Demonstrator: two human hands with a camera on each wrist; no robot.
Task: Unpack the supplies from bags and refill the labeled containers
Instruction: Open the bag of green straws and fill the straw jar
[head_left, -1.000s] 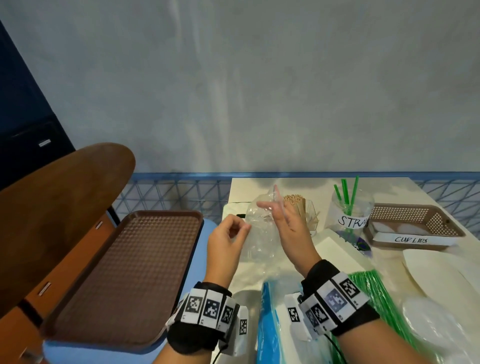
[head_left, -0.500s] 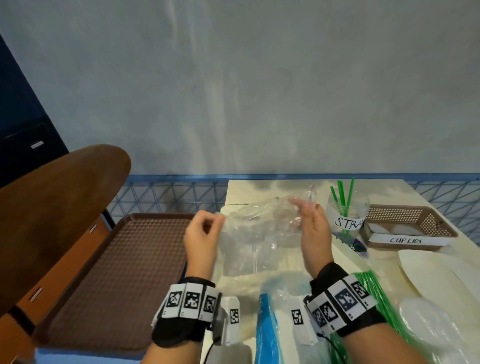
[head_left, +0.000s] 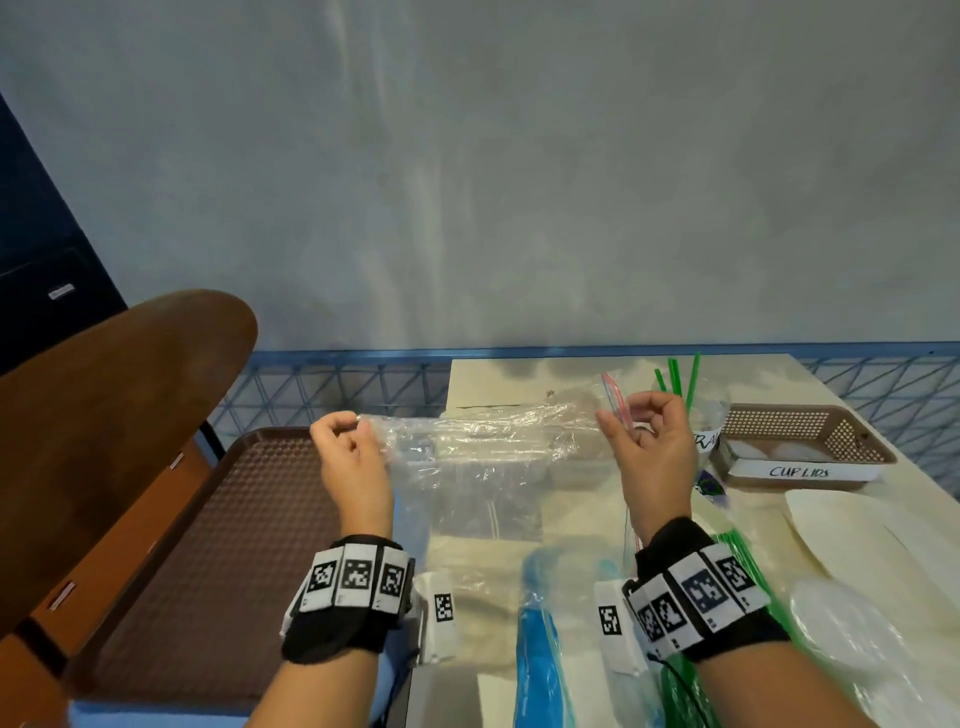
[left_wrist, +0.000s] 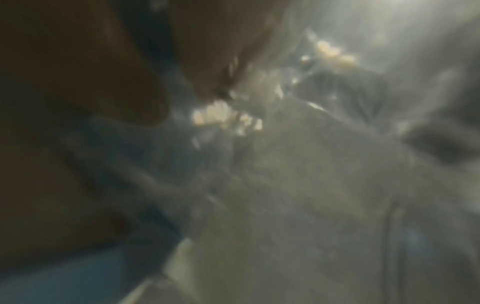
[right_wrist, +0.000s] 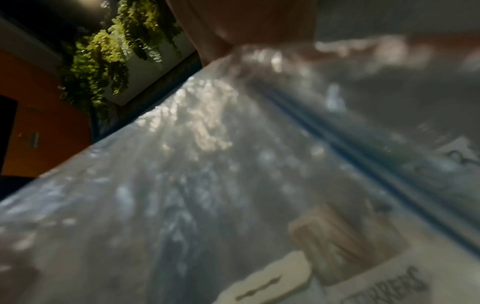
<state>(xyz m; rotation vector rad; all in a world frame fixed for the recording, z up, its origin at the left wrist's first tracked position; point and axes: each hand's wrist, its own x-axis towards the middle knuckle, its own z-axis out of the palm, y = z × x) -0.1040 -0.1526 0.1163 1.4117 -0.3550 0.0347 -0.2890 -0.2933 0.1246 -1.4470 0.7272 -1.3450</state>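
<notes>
A clear empty plastic zip bag (head_left: 483, 452) hangs stretched wide between my two hands above the table. My left hand (head_left: 345, 434) pinches its left corner. The bag's right end, with the red and blue zip strip, is pinched by my right hand (head_left: 631, 423). Through the bag (right_wrist: 207, 185) the right wrist view shows a box of wooden stirrers (right_wrist: 345, 240) with a STIRRERS label (right_wrist: 387, 288). The left wrist view is blurred, showing only crumpled clear plastic (left_wrist: 285, 144). A clear straws cup (head_left: 704, 415) with green straws stands just behind my right hand.
A brown basket labelled CUP LIDS (head_left: 800, 447) stands at the right. Green straws in a bag (head_left: 737, 561), a blue packet (head_left: 540, 639) and bagged clear lids (head_left: 852, 629) lie near me. A brown tray (head_left: 208, 545) lies left, beside a wooden chair back (head_left: 104, 415).
My hands have moved apart, the left one leftward over the tray and the right one rightward, pulling the crumpled bag out wide and flat between them.
</notes>
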